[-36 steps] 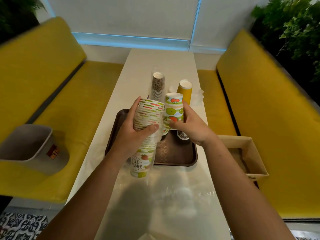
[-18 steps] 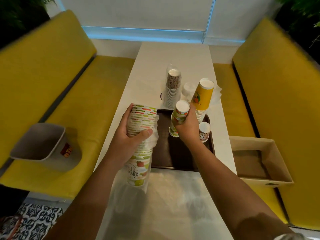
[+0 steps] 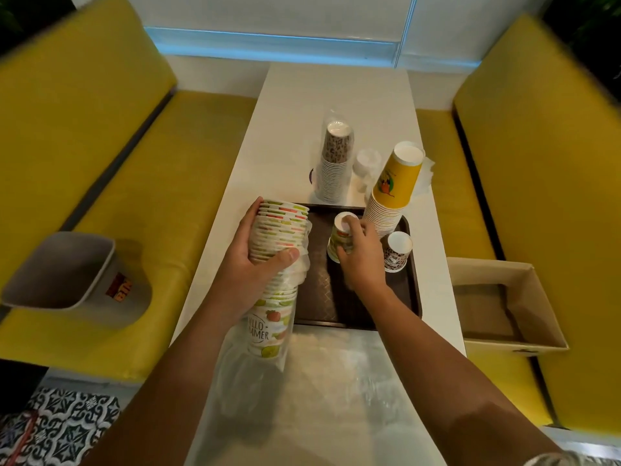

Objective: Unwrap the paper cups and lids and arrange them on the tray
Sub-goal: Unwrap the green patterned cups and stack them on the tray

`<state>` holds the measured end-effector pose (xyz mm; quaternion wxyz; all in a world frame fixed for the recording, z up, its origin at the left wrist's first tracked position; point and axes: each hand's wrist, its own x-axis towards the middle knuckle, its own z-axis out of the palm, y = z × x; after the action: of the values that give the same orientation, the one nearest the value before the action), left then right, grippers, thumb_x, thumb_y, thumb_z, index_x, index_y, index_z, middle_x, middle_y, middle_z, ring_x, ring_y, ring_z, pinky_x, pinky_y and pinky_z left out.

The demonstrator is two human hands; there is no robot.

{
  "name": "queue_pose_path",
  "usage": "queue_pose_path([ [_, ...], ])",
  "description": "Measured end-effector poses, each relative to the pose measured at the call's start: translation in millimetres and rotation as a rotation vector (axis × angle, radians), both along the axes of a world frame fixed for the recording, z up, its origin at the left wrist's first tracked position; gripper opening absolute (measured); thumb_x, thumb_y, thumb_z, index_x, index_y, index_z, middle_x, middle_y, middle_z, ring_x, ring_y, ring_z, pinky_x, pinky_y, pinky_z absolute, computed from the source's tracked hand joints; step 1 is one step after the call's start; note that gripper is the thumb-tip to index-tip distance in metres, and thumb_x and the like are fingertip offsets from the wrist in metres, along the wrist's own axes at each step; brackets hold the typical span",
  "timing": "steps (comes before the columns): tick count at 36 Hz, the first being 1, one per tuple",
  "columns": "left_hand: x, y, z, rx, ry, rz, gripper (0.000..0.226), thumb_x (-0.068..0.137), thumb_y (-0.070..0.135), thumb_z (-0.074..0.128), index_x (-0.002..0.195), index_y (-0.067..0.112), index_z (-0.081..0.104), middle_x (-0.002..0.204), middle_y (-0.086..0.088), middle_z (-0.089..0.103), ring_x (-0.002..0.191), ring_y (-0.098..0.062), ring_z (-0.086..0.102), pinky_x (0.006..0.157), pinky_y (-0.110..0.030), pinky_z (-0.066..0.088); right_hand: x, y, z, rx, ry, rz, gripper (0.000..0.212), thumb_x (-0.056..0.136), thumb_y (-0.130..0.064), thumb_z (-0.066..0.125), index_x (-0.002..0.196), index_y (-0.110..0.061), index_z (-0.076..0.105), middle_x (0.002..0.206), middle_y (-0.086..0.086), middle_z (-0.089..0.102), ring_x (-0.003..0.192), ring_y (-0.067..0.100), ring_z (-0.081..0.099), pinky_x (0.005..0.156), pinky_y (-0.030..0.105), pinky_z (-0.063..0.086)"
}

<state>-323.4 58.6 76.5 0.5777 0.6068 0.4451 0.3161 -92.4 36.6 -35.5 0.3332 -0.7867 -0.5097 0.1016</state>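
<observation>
My left hand [image 3: 255,264] grips a tall stack of fruit-print cups [image 3: 277,257] at the left edge of the brown tray [image 3: 369,319]; clear plastic wrap [image 3: 248,371] hangs bunched round the stack's lower part. My right hand [image 3: 358,253] holds a single fruit-print cup [image 3: 339,235] upside down on the tray. A small leopard-print cup [image 3: 396,252] stands upside down on the tray to its right. A yellow cup stack [image 3: 391,193] leans at the tray's far right corner. A wrapped leopard-print stack [image 3: 334,163] and wrapped lids [image 3: 368,166] stand behind the tray.
The white table [image 3: 336,95] runs between two yellow benches. A grey bin [image 3: 64,274] lies on the left bench [image 3: 141,196]. An open cardboard box [image 3: 500,304] sits on the right bench beside the table edge.
My right hand has carried the single fruit-print cup from beside the stack down onto the tray, upside down. My left hand keeps its hold on the stack.
</observation>
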Motion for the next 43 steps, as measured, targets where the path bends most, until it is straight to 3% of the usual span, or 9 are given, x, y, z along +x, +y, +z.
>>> queue_pose_path([
  [6,5.0,-3.1,1.3,0.009,0.015,-0.022,0.094,0.077,0.045,0.083,0.152,0.060,0.029,0.141,0.025,0.056,0.120,-0.006,0.066,0.097,-0.041,0.060,2.7,-6.5,-2.3,-0.062,-0.051,0.014,0.049,0.090,-0.014,0.077,0.132,-0.018,0.051,0.133,0.010,0.051,0.117,0.032,0.057,0.094,0.049,0.059],
  [10,6.7,-5.1,1.7,0.011,0.045,-0.030,0.090,0.083,0.041,0.084,0.151,0.063,0.028,0.140,0.025,0.056,0.118,-0.010,0.067,0.096,-0.043,0.061,3.1,-9.8,4.1,-0.064,-0.081,0.025,0.053,0.089,-0.014,0.079,0.135,-0.016,0.053,0.141,0.012,0.048,0.125,0.033,0.054,0.100,0.048,0.057],
  [13,6.7,-7.7,2.8,0.029,0.066,-0.049,0.091,0.083,0.041,0.084,0.151,0.063,0.028,0.140,0.023,0.056,0.119,-0.010,0.066,0.096,-0.043,0.061,2.1,-17.0,15.6,0.060,-0.092,-0.003,0.052,0.090,-0.015,0.077,0.138,-0.016,0.058,0.145,0.012,0.048,0.128,0.033,0.050,0.104,0.047,0.052],
  [17,7.6,-12.3,7.0,0.079,0.107,-0.074,0.090,0.087,0.036,0.082,0.153,0.061,0.026,0.137,0.028,0.056,0.117,-0.002,0.065,0.095,-0.034,0.060,-6.4,-25.8,50.8,0.356,0.074,-0.033,0.026,0.099,-0.022,0.064,0.123,-0.014,0.069,0.131,0.004,0.054,0.123,0.021,0.053,0.104,0.040,0.048],
  [22,9.4,-21.0,12.2,0.108,0.143,-0.136,0.093,0.085,0.040,0.084,0.153,0.063,0.024,0.144,0.018,0.056,0.124,-0.009,0.063,0.102,-0.043,0.057,-15.9,-44.0,116.4,0.437,0.376,0.268,0.026,0.105,-0.032,0.055,0.110,-0.017,0.075,0.118,-0.001,0.061,0.114,0.015,0.061,0.091,0.027,0.053],
  [31,9.9,-39.2,22.8,0.128,0.205,-0.229,0.092,0.079,0.053,0.083,0.154,0.054,0.032,0.131,0.020,0.066,0.118,-0.003,0.066,0.105,-0.044,0.055,-13.3,-63.5,147.4,0.363,0.347,0.533,0.011,0.103,-0.009,0.063,0.099,-0.003,0.071,0.128,0.006,0.060,0.115,0.016,0.061,0.089,0.021,0.049],
  [36,7.3,-48.6,26.6,0.151,0.201,-0.229,0.090,0.079,0.051,0.083,0.153,0.055,0.033,0.132,0.020,0.066,0.118,-0.004,0.066,0.104,-0.045,0.055,-12.3,-71.4,153.6,0.323,0.325,0.570,0.012,0.104,-0.011,0.062,0.097,-0.004,0.069,0.131,0.005,0.058,0.116,0.017,0.060,0.093,0.023,0.049],
  [41,4.8,-54.9,31.2,0.170,0.203,-0.239,0.090,0.080,0.051,0.085,0.152,0.059,0.032,0.134,0.021,0.064,0.121,-0.006,0.065,0.105,-0.047,0.055,-15.1,-70.9,153.6,0.375,0.384,0.452,0.019,0.109,-0.021,0.053,0.103,-0.008,0.065,0.136,0.004,0.060,0.127,0.020,0.060,0.100,0.048,0.055],
  [43,3.4,-57.7,32.7,0.185,0.213,-0.252,0.090,0.080,0.049,0.086,0.150,0.061,0.032,0.136,0.022,0.063,0.122,-0.005,0.064,0.105,-0.046,0.054,-13.7,-71.8,155.8,0.374,0.446,0.367,0.024,0.110,-0.025,0.047,0.113,-0.007,0.063,0.136,0.004,0.063,0.126,0.019,0.062,0.102,0.050,0.054],
])
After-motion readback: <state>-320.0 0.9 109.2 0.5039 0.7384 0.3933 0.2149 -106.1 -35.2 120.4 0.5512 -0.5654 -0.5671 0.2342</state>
